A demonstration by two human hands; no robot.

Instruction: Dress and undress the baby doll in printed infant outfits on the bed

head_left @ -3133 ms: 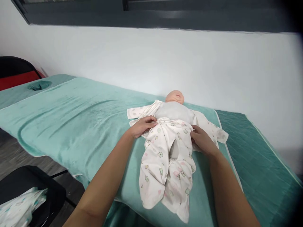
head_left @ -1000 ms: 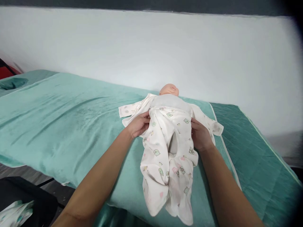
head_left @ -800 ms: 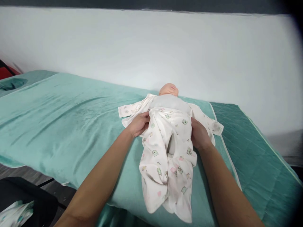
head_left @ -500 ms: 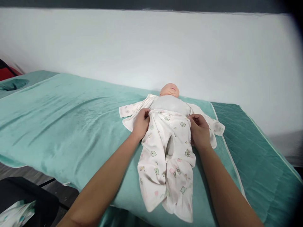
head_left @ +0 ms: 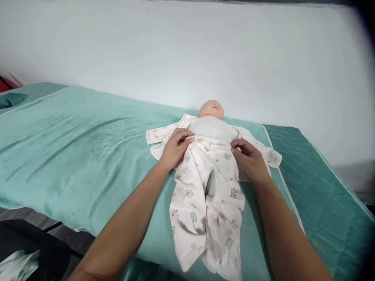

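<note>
A baby doll (head_left: 211, 110) lies on its back on a teal blanket (head_left: 88, 144), head toward the wall, its grey torso bare. White printed trousers (head_left: 205, 195) cover its legs up to the waist. An open white printed top (head_left: 159, 134) is spread beneath it. My left hand (head_left: 175, 147) pinches the trousers' waistband at the doll's left side. My right hand (head_left: 249, 160) grips the waistband on the other side. Both hands have their fingers curled on the cloth.
The blanket covers a long padded table against a white wall. A darker quilted teal cover (head_left: 316, 187) shows at the right end. A black chair with patterned cloth (head_left: 17, 263) on it stands low at the left.
Both hands have slid the trousers' waistband up the doll's body toward its chest. The view has tilted down a little.
</note>
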